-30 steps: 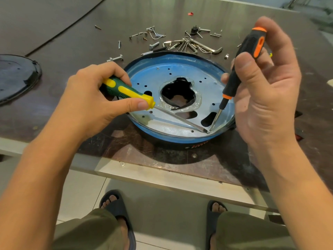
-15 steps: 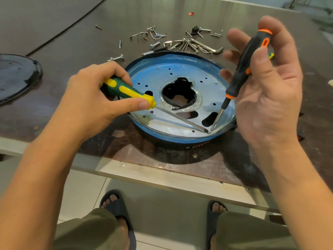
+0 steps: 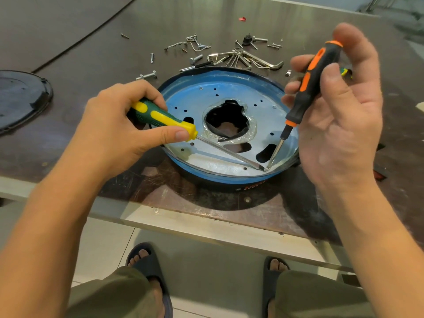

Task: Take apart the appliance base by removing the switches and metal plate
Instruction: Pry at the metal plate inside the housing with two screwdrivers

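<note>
Left hand [image 3: 114, 134] grips the green-yellow screwdriver [image 3: 160, 116], fingers curled round it. Right hand [image 3: 339, 125] pinches the black-orange screwdriver [image 3: 308, 88] between thumb and fingertips. Both tips meet at the lower right of the metal plate [image 3: 229, 92].

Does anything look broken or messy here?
Yes. The hole in the middle of the metal plate has a ragged, uneven edge, as if cut roughly. Loose screws and bits lie scattered on the table behind the base.

Round, blue-rimmed appliance base [image 3: 206, 178] lies flat on table [image 3: 91, 53], frame centre. Perforated metal plate [image 3: 229, 94] sits inside it, with an irregular central opening.
</note>
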